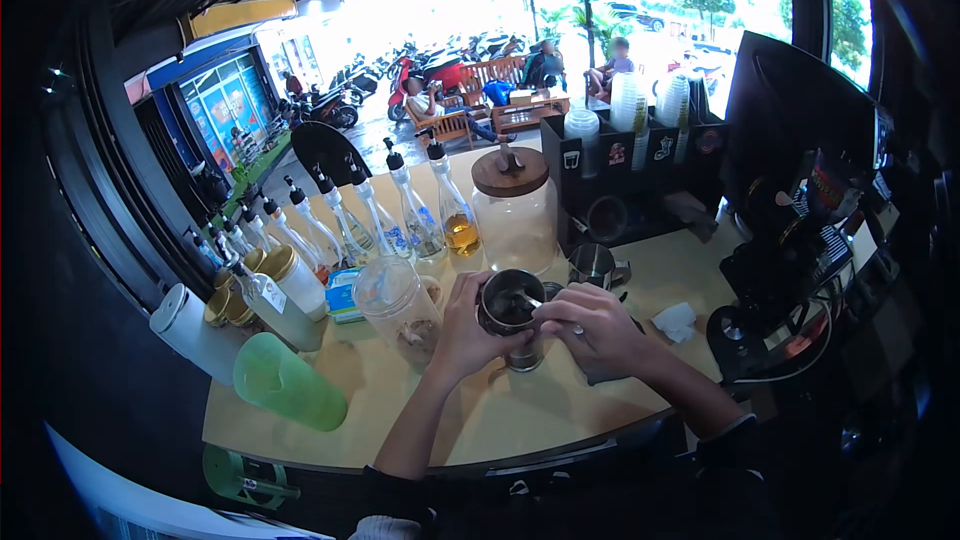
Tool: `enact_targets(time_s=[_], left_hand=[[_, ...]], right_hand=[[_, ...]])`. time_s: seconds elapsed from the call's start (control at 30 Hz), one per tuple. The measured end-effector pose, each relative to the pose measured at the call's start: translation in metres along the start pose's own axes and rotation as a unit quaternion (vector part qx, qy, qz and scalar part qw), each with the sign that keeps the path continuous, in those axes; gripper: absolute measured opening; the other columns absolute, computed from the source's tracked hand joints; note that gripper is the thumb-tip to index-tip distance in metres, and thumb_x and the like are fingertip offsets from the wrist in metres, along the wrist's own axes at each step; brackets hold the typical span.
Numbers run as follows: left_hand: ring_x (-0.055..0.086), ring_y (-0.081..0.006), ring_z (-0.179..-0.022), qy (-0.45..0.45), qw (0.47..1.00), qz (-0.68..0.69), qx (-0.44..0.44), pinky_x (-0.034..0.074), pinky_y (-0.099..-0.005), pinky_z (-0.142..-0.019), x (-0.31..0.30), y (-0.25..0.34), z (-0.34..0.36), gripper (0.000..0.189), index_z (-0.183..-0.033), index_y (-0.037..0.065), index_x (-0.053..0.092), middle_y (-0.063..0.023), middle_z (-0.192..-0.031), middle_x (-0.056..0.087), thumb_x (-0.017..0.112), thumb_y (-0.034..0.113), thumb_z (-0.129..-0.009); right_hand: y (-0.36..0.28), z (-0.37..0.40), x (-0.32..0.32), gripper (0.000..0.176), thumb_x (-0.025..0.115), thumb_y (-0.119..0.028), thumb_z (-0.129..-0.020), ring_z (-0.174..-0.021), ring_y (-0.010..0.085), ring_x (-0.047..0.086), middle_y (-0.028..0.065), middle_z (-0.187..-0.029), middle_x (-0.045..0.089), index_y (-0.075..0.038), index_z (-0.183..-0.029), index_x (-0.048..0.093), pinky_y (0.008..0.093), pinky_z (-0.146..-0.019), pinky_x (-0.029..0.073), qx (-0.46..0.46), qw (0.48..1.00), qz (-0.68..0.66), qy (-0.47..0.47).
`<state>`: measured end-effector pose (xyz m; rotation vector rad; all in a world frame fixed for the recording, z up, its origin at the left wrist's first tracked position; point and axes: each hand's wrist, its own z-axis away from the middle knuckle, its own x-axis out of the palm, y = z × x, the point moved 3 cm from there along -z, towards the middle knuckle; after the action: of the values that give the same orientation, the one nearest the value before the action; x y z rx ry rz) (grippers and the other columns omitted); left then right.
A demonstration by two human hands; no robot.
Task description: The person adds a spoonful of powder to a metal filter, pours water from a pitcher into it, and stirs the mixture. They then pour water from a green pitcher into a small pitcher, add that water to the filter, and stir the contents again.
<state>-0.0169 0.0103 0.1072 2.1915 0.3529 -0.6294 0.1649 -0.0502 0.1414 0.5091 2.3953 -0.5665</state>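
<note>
My left hand (463, 335) is wrapped round a dark metal cup (505, 302), tipped so that its mouth faces me. In my right hand (598, 328) is a spoon (533, 303), its lower end inside the cup. What lies in the cup is too dark to make out. Just below the cup stands a shiny cylindrical vessel (524, 355), partly hidden by my hands. Left of my left hand is a clear plastic jar (388, 290) with a lid. Behind my hands sits a large glass jar (515, 225) with a wooden lid (510, 173).
Several pump bottles (412, 210) line the counter's far left edge. A green pitcher (285, 385) is at front left. A black cup holder (625, 195) stands behind, a crumpled tissue (675, 321) and dark machine (800, 230) at right. People sit on benches outside.
</note>
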Motion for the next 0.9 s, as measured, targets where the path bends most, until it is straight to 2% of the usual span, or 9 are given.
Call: enact_targets(time_s=[0.1, 0.2, 0.33, 0.4, 0.43, 0.5, 0.63, 0.8, 0.9], left_hand=[[0.056, -0.0268, -0.103, -0.007, 1.000, 0.012, 0.003, 0.047, -0.0362, -0.091, -0.003, -0.001, -0.001, 0.080, -0.117, 0.002, 0.049, -0.0123, -0.111, 0.051, 0.088, 0.025, -0.051], [0.056, -0.0262, -0.105, -0.016, 0.999, 0.039, -0.001, 0.047, -0.0358, -0.092, -0.005, 0.000, -0.002, 0.079, -0.117, 0.003, 0.048, -0.0118, -0.111, 0.051, 0.088, 0.023, -0.052], [0.055, -0.0252, -0.107, -0.025, 0.998, 0.047, 0.018, 0.046, -0.0353, -0.092, -0.009, 0.000, -0.004, 0.079, -0.118, 0.002, 0.048, -0.0115, -0.112, 0.051, 0.087, 0.022, -0.052], [0.055, -0.0247, -0.108, -0.040, 0.997, 0.052, 0.035, 0.045, -0.0348, -0.094, -0.010, 0.000, -0.004, 0.080, -0.118, 0.003, 0.048, -0.0113, -0.113, 0.051, 0.087, 0.021, -0.051], [0.055, -0.0247, -0.108, -0.041, 0.997, 0.052, 0.033, 0.045, -0.0348, -0.094, -0.012, 0.000, -0.005, 0.080, -0.118, 0.003, 0.048, -0.0113, -0.113, 0.051, 0.087, 0.021, -0.051], [0.054, -0.0255, -0.110, -0.061, 0.995, 0.030, 0.078, 0.043, -0.0354, -0.096, -0.017, 0.007, -0.007, 0.081, -0.119, 0.004, 0.048, -0.0104, -0.114, 0.051, 0.087, 0.020, -0.050], [0.053, -0.0270, -0.111, -0.061, 0.995, 0.032, 0.078, 0.041, -0.0360, -0.098, -0.022, 0.010, -0.011, 0.081, -0.120, 0.006, 0.048, -0.0095, -0.114, 0.051, 0.086, 0.018, -0.049], [0.050, -0.0273, -0.114, -0.068, 0.991, 0.052, 0.105, 0.039, -0.0359, -0.099, -0.023, 0.007, -0.014, 0.080, -0.122, 0.007, 0.048, -0.0091, -0.117, 0.049, 0.085, 0.015, -0.051], [0.049, -0.0274, -0.115, -0.073, 0.991, 0.046, 0.107, 0.039, -0.0365, -0.099, -0.024, 0.007, -0.015, 0.081, -0.123, 0.008, 0.048, -0.0096, -0.119, 0.048, 0.086, 0.015, -0.052]], right_hand=[[0.002, 0.001, 0.000, 0.014, 0.064, -0.014, -0.085, -0.072, 0.0224, 0.058, 0.0064, -0.079, 0.061, -0.006, -0.096, 0.063, 0.0346, -0.066, 0.044, 0.013, 0.999, -0.037, 0.009], [-0.001, 0.001, 0.000, 0.017, 0.063, -0.019, -0.086, -0.077, 0.0251, 0.060, 0.0066, -0.078, 0.059, -0.007, -0.097, 0.061, 0.0364, -0.070, 0.046, -0.005, 0.999, -0.034, -0.024], [0.003, 0.001, 0.000, 0.016, 0.062, -0.018, -0.087, -0.079, 0.0243, 0.060, 0.0068, -0.082, 0.061, -0.007, -0.098, 0.062, 0.0366, -0.071, 0.045, 0.029, 0.999, -0.043, 0.006], [-0.002, 0.000, 0.000, 0.013, 0.062, -0.007, -0.083, -0.074, 0.0228, 0.057, 0.0072, -0.082, 0.063, -0.004, -0.096, 0.064, 0.0341, -0.069, 0.044, -0.006, 0.997, -0.072, -0.017], [-0.002, -0.001, -0.002, 0.013, 0.062, -0.007, -0.083, -0.074, 0.0228, 0.057, 0.0072, -0.082, 0.063, -0.004, -0.096, 0.064, 0.0341, -0.069, 0.044, -0.005, 0.997, -0.074, -0.018], [0.001, -0.004, -0.010, 0.014, 0.062, -0.013, -0.086, -0.083, 0.0258, 0.060, 0.0080, -0.087, 0.062, -0.006, -0.098, 0.062, 0.0374, -0.076, 0.044, 0.028, 0.998, -0.050, -0.005], [-0.004, -0.006, -0.012, 0.015, 0.060, -0.010, -0.087, -0.088, 0.0276, 0.059, 0.0092, -0.092, 0.063, -0.005, -0.102, 0.060, 0.0383, -0.079, 0.044, 0.029, 0.994, -0.096, -0.046], [0.004, -0.002, -0.012, 0.014, 0.057, -0.009, -0.089, -0.092, 0.0285, 0.058, 0.0104, -0.094, 0.062, -0.004, -0.102, 0.059, 0.0390, -0.082, 0.045, 0.068, 0.993, -0.092, -0.011], [-0.001, -0.003, -0.011, 0.015, 0.054, -0.007, -0.090, -0.094, 0.0290, 0.059, 0.0119, -0.093, 0.061, -0.002, -0.104, 0.059, 0.0387, -0.083, 0.046, 0.073, 0.982, -0.162, -0.063]])
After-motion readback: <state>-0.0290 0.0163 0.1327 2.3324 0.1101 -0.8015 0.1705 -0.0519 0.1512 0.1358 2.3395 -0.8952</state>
